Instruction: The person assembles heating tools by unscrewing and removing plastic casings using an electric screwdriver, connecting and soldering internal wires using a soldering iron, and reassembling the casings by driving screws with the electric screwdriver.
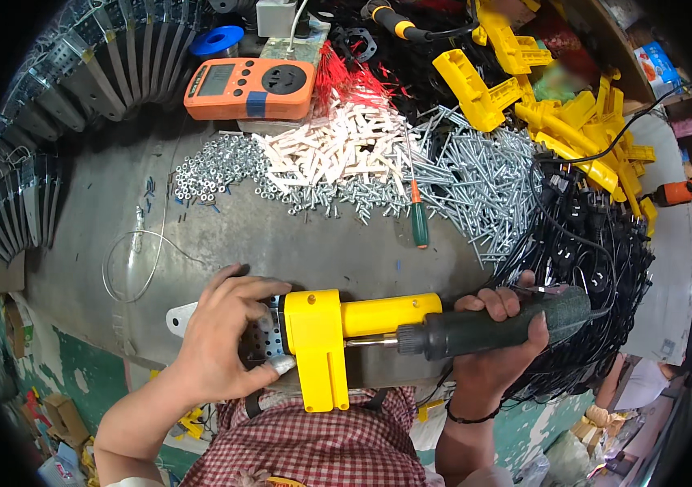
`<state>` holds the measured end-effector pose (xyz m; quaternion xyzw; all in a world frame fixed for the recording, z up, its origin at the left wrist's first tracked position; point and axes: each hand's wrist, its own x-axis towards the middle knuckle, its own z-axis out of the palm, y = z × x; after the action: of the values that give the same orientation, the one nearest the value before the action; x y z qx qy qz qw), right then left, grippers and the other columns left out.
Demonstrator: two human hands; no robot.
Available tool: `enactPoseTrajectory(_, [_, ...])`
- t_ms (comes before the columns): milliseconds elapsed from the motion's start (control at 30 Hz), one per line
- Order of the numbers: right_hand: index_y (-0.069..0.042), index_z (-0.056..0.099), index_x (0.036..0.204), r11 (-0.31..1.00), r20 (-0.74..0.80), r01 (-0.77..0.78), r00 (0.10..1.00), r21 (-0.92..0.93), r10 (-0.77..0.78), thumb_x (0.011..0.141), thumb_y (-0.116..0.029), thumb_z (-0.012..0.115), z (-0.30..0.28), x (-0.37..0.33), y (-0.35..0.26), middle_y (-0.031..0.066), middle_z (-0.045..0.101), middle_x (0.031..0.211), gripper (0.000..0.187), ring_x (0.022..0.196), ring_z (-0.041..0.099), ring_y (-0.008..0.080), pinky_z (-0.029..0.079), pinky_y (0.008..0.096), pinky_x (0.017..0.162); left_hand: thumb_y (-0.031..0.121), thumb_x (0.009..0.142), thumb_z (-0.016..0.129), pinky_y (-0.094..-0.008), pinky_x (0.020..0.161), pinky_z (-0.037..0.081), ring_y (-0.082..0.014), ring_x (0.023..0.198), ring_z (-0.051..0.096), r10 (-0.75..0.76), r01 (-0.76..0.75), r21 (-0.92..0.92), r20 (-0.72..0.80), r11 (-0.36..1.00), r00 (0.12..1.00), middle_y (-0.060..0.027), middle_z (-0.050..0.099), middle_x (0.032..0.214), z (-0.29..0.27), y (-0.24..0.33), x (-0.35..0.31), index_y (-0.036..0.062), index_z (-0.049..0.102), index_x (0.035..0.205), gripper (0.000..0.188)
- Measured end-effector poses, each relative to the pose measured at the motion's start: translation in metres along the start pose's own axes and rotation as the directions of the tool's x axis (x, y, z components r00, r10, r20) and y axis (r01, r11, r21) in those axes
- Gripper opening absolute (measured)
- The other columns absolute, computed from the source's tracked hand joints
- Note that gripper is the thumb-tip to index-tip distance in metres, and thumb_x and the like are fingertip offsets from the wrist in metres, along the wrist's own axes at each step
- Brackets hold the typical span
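Observation:
My left hand (pixel 236 325) is closed around the perforated metal end (pixel 261 334) of a yellow plastic tool housing (pixel 313 345). A flat silver plate with a hole (pixel 179 320) sticks out to the left of that hand. My right hand (pixel 500 333) is wrapped round a dark green electric screwdriver (pixel 484 326), held level. Its metal bit (pixel 372 341) reaches left to the housing, below the yellow handle tube (pixel 391 315). Whether the bit sits on a screw is hidden by the housing. A finger of my left hand carries a whitish covering.
Behind lie piles of nuts (pixel 212 166), white sleeves (pixel 338 142) and long screws (pixel 484 174), with a green-handled screwdriver (pixel 418 219) among them. An orange meter (pixel 248 88), yellow housings (pixel 581 130), black cables (pixel 581 268) and metal blades (pixel 102 81) surround the metal table (pixel 159 268).

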<state>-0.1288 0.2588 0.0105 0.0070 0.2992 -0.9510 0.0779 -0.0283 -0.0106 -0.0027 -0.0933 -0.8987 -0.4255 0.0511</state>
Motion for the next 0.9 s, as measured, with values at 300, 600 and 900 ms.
enactPoseTrajectory(300, [-0.016, 0.045, 0.120, 0.999, -0.117, 0.036, 0.993, 0.036, -0.032, 0.083, -0.031, 0.058, 0.005, -0.003, 0.002, -0.0025, 0.047, 0.080, 0.043, 0.076, 0.047, 0.0115, 0.041, 0.0352, 0.083, 0.014, 0.057, 0.078, -0.0528, 0.098, 0.033, -0.0362, 0.112, 0.048, 0.044, -0.044, -0.023, 0.000, 0.999, 0.999, -0.0125, 0.054, 0.123, 0.003, -0.006, -0.002, 0.0097, 0.039, 0.107, 0.064])
enactPoseTrajectory(600, [-0.014, 0.045, 0.120, 0.999, -0.067, 0.004, 0.998, -0.034, -0.006, 0.084, -0.029, 0.056, 0.010, -0.002, 0.005, -0.0026, 0.046, 0.081, 0.041, 0.077, 0.046, 0.0102, 0.041, 0.0347, 0.082, 0.011, 0.054, 0.078, -0.0488, 0.092, 0.036, -0.0358, 0.111, 0.049, 0.050, -0.049, -0.008, 0.009, 0.999, 0.999, -0.0123, 0.053, 0.123, -0.002, -0.003, 0.000, 0.0097, 0.040, 0.111, 0.069])
enactPoseTrajectory(900, [-0.013, 0.046, 0.121, 0.999, -0.038, 0.050, 0.998, 0.015, -0.049, 0.084, -0.026, 0.055, 0.004, -0.007, 0.006, -0.0016, 0.044, 0.083, 0.041, 0.080, 0.047, 0.0108, 0.042, 0.0337, 0.083, 0.005, 0.075, 0.070, -0.0357, 0.084, 0.046, -0.0303, 0.098, 0.058, -0.421, 0.431, -0.242, 0.093, 0.869, 0.902, -0.0140, 0.058, 0.107, -0.028, -0.015, 0.049, 0.0037, 0.051, 0.103, 0.034])
